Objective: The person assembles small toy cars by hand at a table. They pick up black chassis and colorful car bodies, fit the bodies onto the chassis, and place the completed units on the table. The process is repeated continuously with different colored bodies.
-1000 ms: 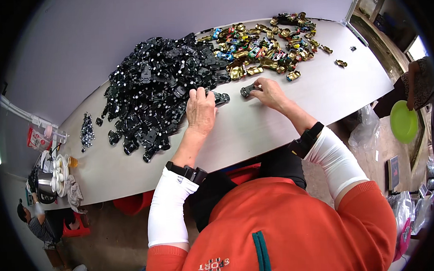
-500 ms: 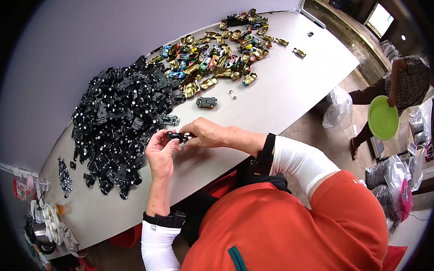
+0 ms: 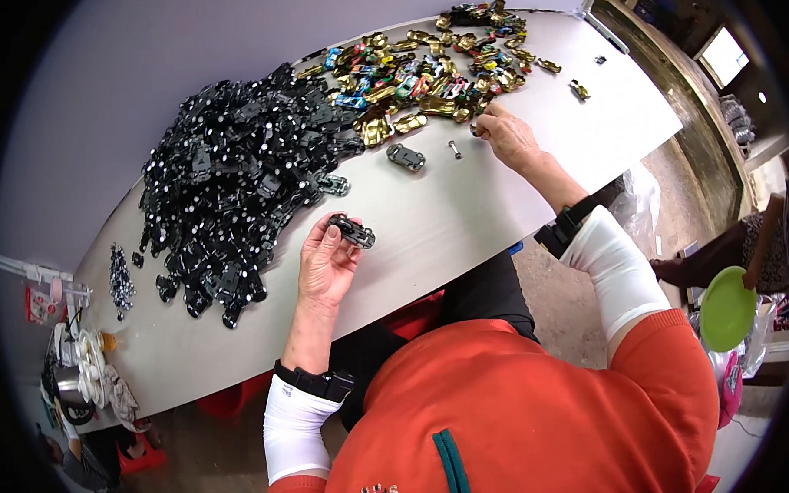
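Holding a black toy-car chassis (image 3: 353,231) pinched between thumb and fingertips, the left hand (image 3: 326,266) hovers just above the grey table (image 3: 429,237), near the edge of a large heap of black chassis (image 3: 235,165). The right hand (image 3: 511,136) reaches well away to the far side, its fingers closed on a small part (image 3: 475,129) at the rim of a pile of gold and coloured car bodies (image 3: 423,72); what exactly it grips is too small to tell. A loose dark car (image 3: 406,156) and a short metal pin (image 3: 454,149) lie between the two hands.

The work appears to be at the picking stage: one half of a car is ready in the left hand while the right fetches its match. Joining them would call for bringing the right hand back to the chassis and lining the pieces up squarely. A person in an orange top with white sleeve covers does the work; a green plate (image 3: 727,309) sits off to the right.
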A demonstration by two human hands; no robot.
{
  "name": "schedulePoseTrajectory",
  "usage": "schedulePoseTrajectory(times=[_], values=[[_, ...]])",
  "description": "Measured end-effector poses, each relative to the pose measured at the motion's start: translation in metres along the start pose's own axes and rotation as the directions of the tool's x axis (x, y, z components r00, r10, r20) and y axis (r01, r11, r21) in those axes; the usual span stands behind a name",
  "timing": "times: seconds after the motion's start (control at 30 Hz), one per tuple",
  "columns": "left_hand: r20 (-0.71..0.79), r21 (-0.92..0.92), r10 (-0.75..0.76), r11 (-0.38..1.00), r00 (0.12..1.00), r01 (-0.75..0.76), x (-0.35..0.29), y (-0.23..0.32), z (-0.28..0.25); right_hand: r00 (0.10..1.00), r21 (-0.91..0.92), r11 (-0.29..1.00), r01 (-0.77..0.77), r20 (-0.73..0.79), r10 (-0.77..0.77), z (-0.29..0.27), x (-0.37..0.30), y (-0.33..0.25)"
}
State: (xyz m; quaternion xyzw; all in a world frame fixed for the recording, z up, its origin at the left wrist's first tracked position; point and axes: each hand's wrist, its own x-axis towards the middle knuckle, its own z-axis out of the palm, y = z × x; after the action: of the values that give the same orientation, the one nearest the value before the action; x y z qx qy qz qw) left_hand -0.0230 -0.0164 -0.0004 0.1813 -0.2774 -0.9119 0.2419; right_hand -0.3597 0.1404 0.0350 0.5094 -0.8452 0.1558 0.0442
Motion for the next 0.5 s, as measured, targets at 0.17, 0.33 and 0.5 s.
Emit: schedulePoseTrajectory(times=[0.17, 0.33, 0.5], values=[[0.024, -0.108, 0.002, 0.994, 1.0, 0.0, -0.006, -0.004, -0.017, 0.886, 0.573, 0.814, -0.096, 0.422, -0.192, -0.016, -0.011, -0.078], [0.103, -0.139, 0.017, 0.99, 0.995, -0.003, -0.011, -0.003, -0.02, 0.826, 0.445, 0.896, 0.003, 0.504, -0.253, 0.018, -0.003, -0.089], [0.114, -0.139, 0.05, 0.99, 0.992, -0.034, -0.015, -0.004, -0.018, 0.964, 0.378, 0.909, 0.176, 0.122, -0.237, 0.024, -0.007, -0.084]])
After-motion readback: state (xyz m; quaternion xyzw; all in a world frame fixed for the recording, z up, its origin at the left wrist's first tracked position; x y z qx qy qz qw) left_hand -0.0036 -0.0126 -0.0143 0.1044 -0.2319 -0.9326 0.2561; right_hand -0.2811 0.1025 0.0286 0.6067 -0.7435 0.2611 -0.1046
